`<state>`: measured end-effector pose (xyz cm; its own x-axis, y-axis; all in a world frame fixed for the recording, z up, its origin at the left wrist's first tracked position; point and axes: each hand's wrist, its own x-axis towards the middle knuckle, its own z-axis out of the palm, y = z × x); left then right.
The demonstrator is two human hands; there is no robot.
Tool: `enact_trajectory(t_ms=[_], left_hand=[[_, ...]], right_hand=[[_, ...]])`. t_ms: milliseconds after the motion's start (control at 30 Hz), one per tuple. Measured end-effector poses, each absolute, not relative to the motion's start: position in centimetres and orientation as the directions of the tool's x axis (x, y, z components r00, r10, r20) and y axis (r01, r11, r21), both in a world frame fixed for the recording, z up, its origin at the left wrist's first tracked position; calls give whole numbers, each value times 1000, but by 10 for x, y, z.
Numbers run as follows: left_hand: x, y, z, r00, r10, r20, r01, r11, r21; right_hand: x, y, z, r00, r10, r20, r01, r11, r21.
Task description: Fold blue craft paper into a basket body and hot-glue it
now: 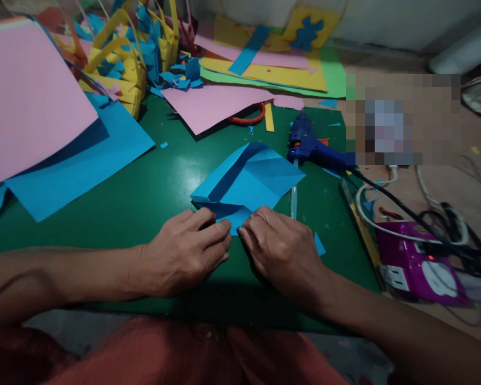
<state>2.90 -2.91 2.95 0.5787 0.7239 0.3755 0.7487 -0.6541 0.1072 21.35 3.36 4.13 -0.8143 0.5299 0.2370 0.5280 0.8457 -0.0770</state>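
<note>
A creased blue sheet of paper (260,174) lies partly folded on the green table (168,176), its near edge toward me. My left hand (190,248) is closed on the near left part of that edge, fingers curled over the paper. Close beside it, my right hand (280,246) pinches the near right part, thumb and fingers pressed together. Some of the near edge is hidden beneath my fingers. Just behind the paper's right corner rests a blue glue gun (318,147), a clear glue stick (294,200) sticking out toward me.
Large pink (32,101) and blue sheets (84,166) cover the left side. Paper baskets (124,69) crowd the back left. Red-handled scissors (250,117) lie partly under a pink sheet (220,101). Cords run right to a purple power strip (420,262).
</note>
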Motion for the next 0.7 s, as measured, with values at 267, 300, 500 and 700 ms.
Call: enact_trajectory(t_ms=[267, 300, 500, 700], left_hand=[[32, -30, 36, 603, 764, 232, 774, -630, 62], [32, -30, 36, 601, 766, 229, 777, -627, 58], [30, -29, 34, 614, 753, 237, 771, -636, 25], [31, -31, 36, 607, 763, 220, 778, -628, 32]], right_hand=[[212, 34, 41, -808, 551, 207, 546, 833, -89], [213, 35, 41, -806, 558, 197, 549, 830, -102], [226, 41, 50, -749, 647, 145, 592, 751, -293], [231, 28, 62, -862, 488, 139, 477, 873, -105]])
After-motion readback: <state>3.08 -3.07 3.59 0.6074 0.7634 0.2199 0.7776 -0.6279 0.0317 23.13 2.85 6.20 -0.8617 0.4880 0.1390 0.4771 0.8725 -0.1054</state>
